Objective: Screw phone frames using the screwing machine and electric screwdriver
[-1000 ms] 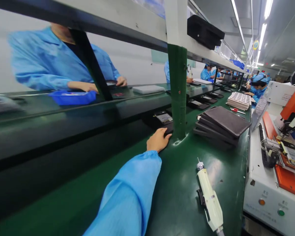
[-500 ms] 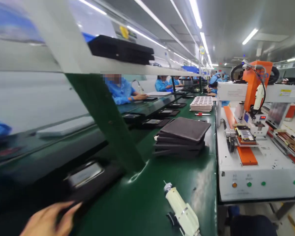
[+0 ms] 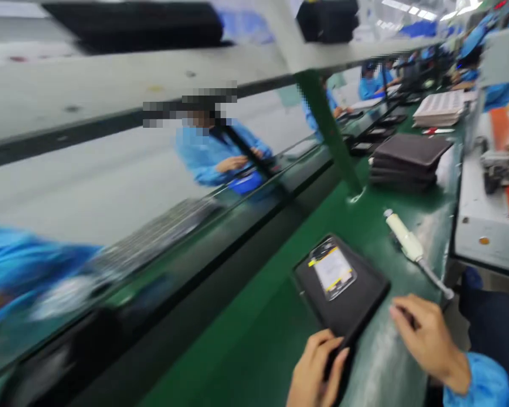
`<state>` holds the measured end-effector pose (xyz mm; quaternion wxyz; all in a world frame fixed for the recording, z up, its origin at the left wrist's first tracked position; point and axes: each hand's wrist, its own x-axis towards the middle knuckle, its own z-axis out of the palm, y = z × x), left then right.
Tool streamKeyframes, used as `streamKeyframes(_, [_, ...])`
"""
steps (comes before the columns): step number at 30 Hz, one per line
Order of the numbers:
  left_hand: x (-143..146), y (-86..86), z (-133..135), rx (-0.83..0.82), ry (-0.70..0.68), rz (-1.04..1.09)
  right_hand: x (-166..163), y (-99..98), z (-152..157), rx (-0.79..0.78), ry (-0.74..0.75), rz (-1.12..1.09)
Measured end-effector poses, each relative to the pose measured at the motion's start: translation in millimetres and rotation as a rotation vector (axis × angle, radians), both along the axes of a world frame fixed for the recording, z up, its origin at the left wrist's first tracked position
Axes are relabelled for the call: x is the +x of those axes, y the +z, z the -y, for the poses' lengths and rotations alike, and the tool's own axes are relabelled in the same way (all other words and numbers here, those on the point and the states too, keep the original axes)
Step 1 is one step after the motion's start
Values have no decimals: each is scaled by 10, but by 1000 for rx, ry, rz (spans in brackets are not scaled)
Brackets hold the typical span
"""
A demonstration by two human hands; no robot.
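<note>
A flat black tray (image 3: 360, 308) lies on the green bench, with a phone frame (image 3: 334, 270) on it that shows a pale middle and yellow strips. My left hand (image 3: 318, 370) pinches the tray's near corner between thumb and fingers. Beside the tray's right edge, apart from it, my right hand (image 3: 426, 333) is curled closed. Whether anything is inside those fingers is hidden. A cream electric screwdriver (image 3: 407, 237) lies beyond my right hand, its cord running to the bench edge.
Black trays (image 3: 409, 155) are stacked farther up the bench, before pale stacked trays (image 3: 439, 110). A green post (image 3: 328, 130) supports the overhead shelf (image 3: 254, 62). The white machine (image 3: 492, 226) stands at right. A dark conveyor channel (image 3: 220, 316) runs along the left; co-workers in blue sit across it.
My view has swung left and down. The black tray with the phone frame, beside the channel before, now lies on the bench in my left hand's grip. My right hand has come into view.
</note>
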<state>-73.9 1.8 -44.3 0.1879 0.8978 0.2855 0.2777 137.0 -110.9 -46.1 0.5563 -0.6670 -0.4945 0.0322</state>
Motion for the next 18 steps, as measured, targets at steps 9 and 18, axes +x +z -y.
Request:
streamKeyframes(9, [-52,426,668,-932,211,108,136,-108,-80,-210,83,278])
streamKeyframes(18, [454,705,76,-1529,480,572,92,-267,20,-195,193,211])
